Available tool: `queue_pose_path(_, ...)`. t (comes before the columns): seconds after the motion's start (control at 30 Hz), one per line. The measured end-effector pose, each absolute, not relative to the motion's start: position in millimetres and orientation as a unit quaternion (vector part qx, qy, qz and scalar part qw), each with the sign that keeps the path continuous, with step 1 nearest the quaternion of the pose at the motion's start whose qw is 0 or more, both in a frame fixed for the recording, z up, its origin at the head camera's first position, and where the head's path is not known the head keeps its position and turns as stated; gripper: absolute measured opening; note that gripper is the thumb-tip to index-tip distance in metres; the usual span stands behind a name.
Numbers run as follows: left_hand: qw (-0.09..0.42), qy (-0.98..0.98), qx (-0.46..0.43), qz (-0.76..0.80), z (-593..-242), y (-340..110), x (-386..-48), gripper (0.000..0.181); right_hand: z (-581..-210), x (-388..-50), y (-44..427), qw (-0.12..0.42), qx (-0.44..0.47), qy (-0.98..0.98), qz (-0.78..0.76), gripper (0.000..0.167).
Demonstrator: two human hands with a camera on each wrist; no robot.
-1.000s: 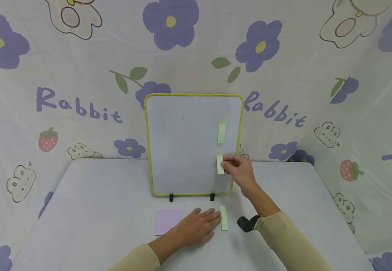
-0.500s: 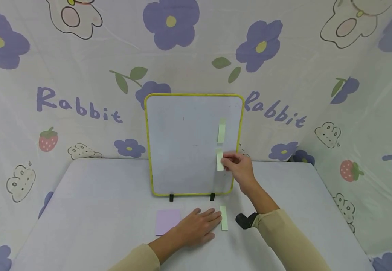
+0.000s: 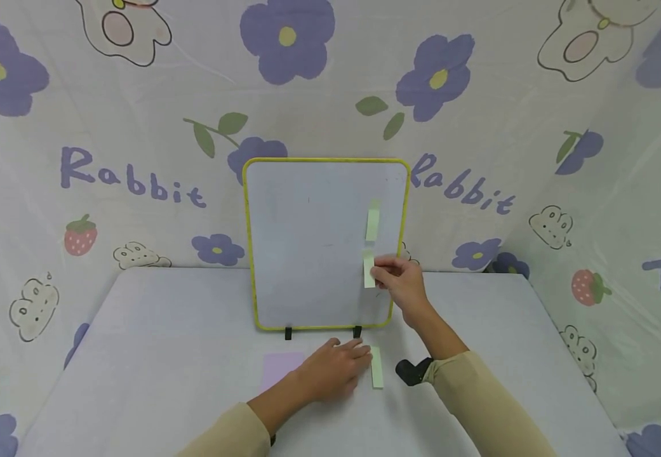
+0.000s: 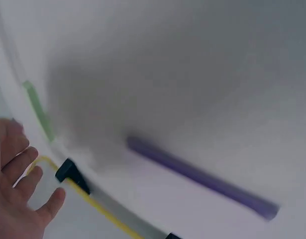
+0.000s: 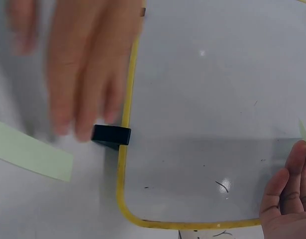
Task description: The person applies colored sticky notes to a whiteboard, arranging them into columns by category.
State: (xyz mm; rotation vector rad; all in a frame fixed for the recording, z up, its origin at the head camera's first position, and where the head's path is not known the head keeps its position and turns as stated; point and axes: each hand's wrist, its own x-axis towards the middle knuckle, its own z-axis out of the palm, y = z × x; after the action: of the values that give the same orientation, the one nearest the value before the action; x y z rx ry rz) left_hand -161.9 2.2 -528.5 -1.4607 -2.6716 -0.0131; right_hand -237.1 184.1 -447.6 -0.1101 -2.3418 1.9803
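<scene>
My right hand (image 3: 404,285) pinches the right edge of a pale green sticky note (image 3: 368,273) against the lower right of a yellow-framed whiteboard (image 3: 307,254). Above that note, another green sticky note (image 3: 373,223) is stuck to the board. My left hand (image 3: 334,369) hovers low over the table with loosely bent fingers and holds nothing; it also shows blurred in the right wrist view. Just right of its fingertips lies a narrow green sticky-note pad (image 3: 377,369). A square purple sticky-note pad (image 3: 281,368) lies left of this hand, partly behind the forearm.
The whiteboard stands upright on black feet (image 3: 288,333) towards the back of the white table (image 3: 181,343). Behind the table hangs a flowered curtain (image 3: 319,114). A black device (image 3: 413,372) sits at my right wrist, above the table.
My left hand has lifted off the table and moved slightly towards the board. The pinched note has risen a little on the board with my right hand, then held still.
</scene>
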Motion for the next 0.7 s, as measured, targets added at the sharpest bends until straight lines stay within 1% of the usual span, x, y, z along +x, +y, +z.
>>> queue_pose_path(0.07, 0.114, -0.880, -0.461, -0.017, -517, 2, -168, 0.029, -448, -237, 184, 0.037, -0.036, -0.760, 0.648, 0.023)
queue_pose_path(0.17, 0.228, -0.875, -0.424, -0.050, -496, 3, -181, 0.019, -447, -237, 184, 0.036, -0.034, -0.757, 0.652, 0.023)
queue_pose_path(0.23, 0.289, -0.867, -0.400, -0.070, -483, 3, -191, 0.021, -447, -238, 184, 0.037, -0.033, -0.755, 0.653, 0.022)
queue_pose_path(0.3, 0.324, -0.860, -0.386, -0.080, -471, 3, -202, 0.027, -448, -238, 184, 0.036, -0.031, -0.758, 0.651, 0.023)
queue_pose_path(0.37, 0.334, -0.860, -0.380, -0.074, -463, 3, -211, 0.034, -448, -238, 184, 0.036, -0.032, -0.759, 0.649, 0.022)
queue_pose_path(0.43, 0.326, -0.862, -0.383, -0.062, -457, 3, -218, 0.038, -447, -238, 184, 0.036, -0.034, -0.761, 0.647, 0.023)
queue_pose_path(0.7, 0.293, -0.871, -0.395, -0.003, -449, 4, -231, 0.043, -445, -237, 184, 0.030, -0.042, -0.766, 0.641, 0.024)
